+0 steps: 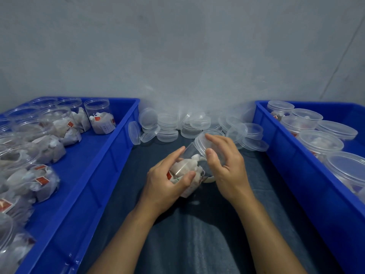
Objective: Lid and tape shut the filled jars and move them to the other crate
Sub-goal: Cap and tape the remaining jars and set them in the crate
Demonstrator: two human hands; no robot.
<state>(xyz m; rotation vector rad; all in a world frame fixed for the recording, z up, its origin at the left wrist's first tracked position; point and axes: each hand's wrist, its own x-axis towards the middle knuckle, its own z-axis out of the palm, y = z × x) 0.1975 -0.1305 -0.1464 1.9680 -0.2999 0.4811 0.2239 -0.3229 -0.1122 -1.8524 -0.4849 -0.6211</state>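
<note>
Head view: left hand [167,180] wrapped round filled jar [187,171], tilted, over dark cloth [197,224] between two crates. Right hand [225,165] pinching clear lid [201,144] at jar mouth. Unlidded jars in left crate [102,161], lidded in right crate [296,165].

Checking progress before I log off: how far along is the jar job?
Done: several lidded jars stand in the right crate. In hand: left hand grips a filled jar; right hand holds a lid at its mouth. Left: many open jars in the left crate.
</note>
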